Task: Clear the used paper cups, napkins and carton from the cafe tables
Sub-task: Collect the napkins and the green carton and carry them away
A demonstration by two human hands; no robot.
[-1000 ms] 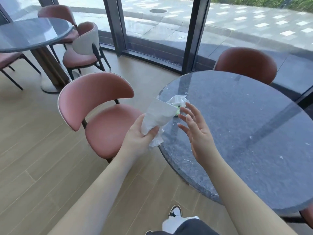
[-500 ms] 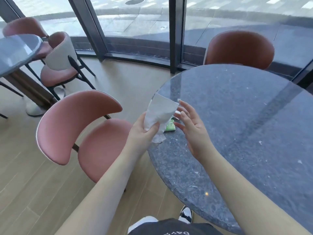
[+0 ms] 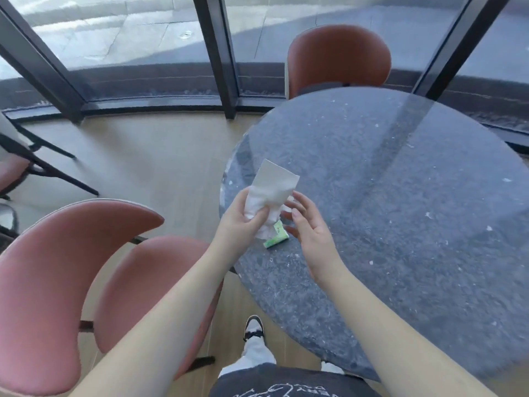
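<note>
- The left hand [image 3: 239, 222] grips a white napkin [image 3: 272, 193] above the near-left edge of the tabletop [image 3: 400, 196], with the thumb curled over the crumpled lower part.
- The napkin's flat upper end sticks up and away from the hand; its bunched lower end hangs just below the thumb.
- The right hand [image 3: 312, 233] is beside the napkin, palm turned toward it, fingers spread and loosely bent, holding nothing. Whether its fingertips touch the paper I cannot tell.
- A small green packet [image 3: 276, 238] lies flat on the tabletop between the two hands, partly hidden by the napkin's lower end. Its print is too small to read.
- The tabletop is round, dark grey stone with pale flecks and a few light crumbs scattered over it.
- A pink chair [image 3: 71, 282] stands on the left, close to the table edge, under the left forearm.
- A brown chair [image 3: 339, 58] sits at the far side of the table, its back toward the window [image 3: 128, 38].
- Part of another chair with black legs [image 3: 43, 164] shows at the far left.
- The floor [image 3: 157, 156] is pale wood planks; a shoe [image 3: 253, 329] and light trouser leg show below, near the table's edge.
</note>
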